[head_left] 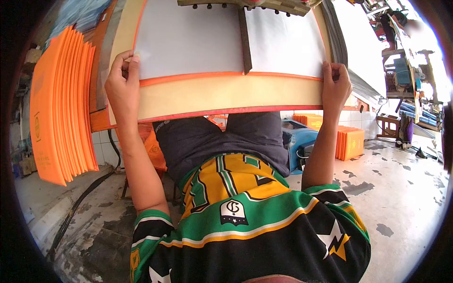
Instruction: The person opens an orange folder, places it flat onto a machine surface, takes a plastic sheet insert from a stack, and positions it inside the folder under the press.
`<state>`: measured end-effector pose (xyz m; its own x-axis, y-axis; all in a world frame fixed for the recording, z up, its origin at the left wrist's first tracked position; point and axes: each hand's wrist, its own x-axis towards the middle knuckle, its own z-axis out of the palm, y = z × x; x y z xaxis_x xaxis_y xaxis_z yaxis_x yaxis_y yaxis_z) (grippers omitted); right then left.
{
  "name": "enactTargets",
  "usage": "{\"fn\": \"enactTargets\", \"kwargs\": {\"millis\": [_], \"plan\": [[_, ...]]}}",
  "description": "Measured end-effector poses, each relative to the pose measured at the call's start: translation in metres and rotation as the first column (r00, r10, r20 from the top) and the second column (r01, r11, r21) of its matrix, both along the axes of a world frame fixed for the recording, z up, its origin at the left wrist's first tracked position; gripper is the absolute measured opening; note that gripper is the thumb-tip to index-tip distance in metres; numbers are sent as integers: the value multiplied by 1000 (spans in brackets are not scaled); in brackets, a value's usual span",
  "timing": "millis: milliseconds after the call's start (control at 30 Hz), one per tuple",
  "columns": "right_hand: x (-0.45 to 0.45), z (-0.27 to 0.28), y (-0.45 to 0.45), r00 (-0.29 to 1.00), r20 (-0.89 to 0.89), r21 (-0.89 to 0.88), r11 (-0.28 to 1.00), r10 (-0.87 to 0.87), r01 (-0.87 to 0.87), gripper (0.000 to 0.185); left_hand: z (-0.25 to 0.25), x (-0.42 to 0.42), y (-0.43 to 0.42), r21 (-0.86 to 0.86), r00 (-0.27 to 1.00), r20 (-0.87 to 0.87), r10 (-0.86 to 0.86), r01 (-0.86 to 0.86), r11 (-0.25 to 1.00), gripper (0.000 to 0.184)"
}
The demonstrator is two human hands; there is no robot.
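Two hands: apart; left hand (123,78) and right hand (337,82) each appear pinched on a side edge of the white sheet (188,42).
White sheet: on the cream board (226,94), dark bar (245,42) over its middle.
Dark bar: uneven pulling could skew or crease the sheet here.

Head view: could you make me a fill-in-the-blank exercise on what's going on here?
1. The left hand is at the ____ side of the white sheet.
2. A dark strip divides the sheet into ____ visible parts.
3. The stacked folders beyond the left hand are coloured ____.

Missing words: left; two; orange.
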<state>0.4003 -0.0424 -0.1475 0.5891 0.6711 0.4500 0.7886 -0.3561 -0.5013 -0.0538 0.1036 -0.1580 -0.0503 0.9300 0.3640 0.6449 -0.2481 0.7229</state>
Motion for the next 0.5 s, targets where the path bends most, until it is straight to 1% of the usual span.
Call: {"fn": "enactTargets", "kwargs": {"millis": [200, 333, 500], "plan": [[-1, 1, 1, 1000, -29, 6, 1000, -2, 2, 32, 3, 0, 0, -20, 999, -43, 10, -11, 1000, 26], [1, 0, 1, 1000, -2, 16, 1000, 7, -7, 32, 6, 2, -3, -27, 998, -59, 25, -26, 999, 25], [4, -3, 1, 1000, -11, 16, 1000, -1, 1, 33, 2, 0, 0, -19, 1000, -31, 0, -1, 1000, 25]]}}
